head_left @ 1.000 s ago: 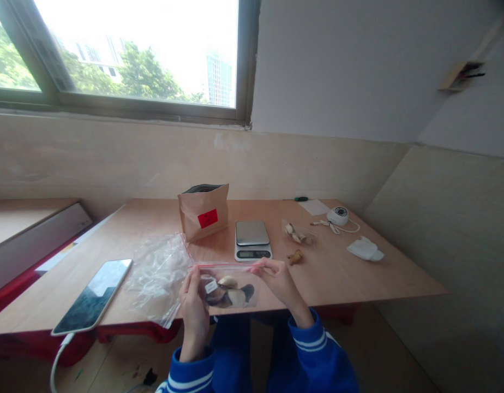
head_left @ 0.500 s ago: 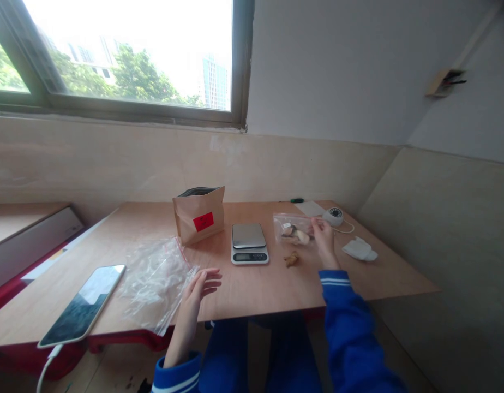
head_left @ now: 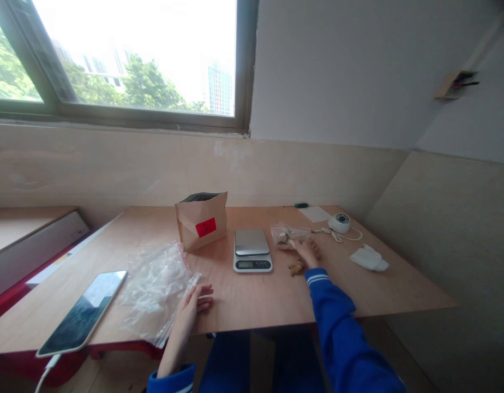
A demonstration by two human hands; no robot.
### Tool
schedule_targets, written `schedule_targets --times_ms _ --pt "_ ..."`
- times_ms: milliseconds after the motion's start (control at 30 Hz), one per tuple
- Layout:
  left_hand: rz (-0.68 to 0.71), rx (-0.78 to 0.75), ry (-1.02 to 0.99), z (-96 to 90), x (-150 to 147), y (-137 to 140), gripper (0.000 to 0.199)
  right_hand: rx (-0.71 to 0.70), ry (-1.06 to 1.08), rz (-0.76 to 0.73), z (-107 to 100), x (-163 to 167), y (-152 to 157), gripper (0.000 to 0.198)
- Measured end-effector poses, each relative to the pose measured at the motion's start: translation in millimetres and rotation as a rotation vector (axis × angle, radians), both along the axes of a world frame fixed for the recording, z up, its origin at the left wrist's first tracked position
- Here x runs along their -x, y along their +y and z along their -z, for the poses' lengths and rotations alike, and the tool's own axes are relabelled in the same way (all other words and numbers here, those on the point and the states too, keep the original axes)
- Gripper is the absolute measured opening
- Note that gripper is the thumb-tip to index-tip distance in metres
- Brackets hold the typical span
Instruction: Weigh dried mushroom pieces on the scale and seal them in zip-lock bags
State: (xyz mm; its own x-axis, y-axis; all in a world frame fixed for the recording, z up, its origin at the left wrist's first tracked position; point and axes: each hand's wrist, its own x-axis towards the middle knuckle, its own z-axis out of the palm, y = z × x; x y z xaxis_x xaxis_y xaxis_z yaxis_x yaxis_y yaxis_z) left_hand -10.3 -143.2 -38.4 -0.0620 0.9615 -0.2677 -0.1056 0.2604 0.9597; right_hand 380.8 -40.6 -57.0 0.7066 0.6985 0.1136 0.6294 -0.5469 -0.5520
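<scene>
My right hand (head_left: 306, 251) rests on a clear zip-lock bag (head_left: 280, 232) lying on the table. Its fingers are apart over the bag's right end, and one reaches onto the pale and dark pieces inside. Just in front of this hand is a knobbly brown piece (head_left: 296, 267) that looks like dried root. Beside a pile of clear plastic zip bags (head_left: 151, 289), my left hand (head_left: 193, 302) is open near the table's front edge, fingers loosely stretched. Between the hands, farther back, stands a white digital kitchen scale (head_left: 252, 251) with a bare metal plate.
An open brown paper pouch (head_left: 201, 224) with a red label stands behind the zip bags. A phone (head_left: 84, 314) with a cable lies at left. At right are a white round device (head_left: 339, 222) with a cord, a crumpled tissue (head_left: 369, 258) and a green-handled tool (head_left: 301, 206).
The zip-lock bag, held up by its corner before, now lies flat on the table. My right hand has moved left and down onto it. My left hand has shifted slightly toward me.
</scene>
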Motion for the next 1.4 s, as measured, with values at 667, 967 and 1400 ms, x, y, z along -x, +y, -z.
schedule_targets --times_ms 667,967,1400 --pt "0.014 -0.062 0.032 -2.5 -8.0 8.7 0.059 -0.512 -0.025 -0.427 18.5 2.4 -88.1 0.034" --pt "-0.386 -0.653 0.682 -9.5 32.8 123.3 0.111 -0.430 -0.027 -0.667 23.3 21.2 -111.4 0.026" --pt "-0.205 -0.624 0.800 35.0 42.2 155.1 0.053 -0.361 -0.057 -0.828 -30.9 120.0 2.6 0.024"
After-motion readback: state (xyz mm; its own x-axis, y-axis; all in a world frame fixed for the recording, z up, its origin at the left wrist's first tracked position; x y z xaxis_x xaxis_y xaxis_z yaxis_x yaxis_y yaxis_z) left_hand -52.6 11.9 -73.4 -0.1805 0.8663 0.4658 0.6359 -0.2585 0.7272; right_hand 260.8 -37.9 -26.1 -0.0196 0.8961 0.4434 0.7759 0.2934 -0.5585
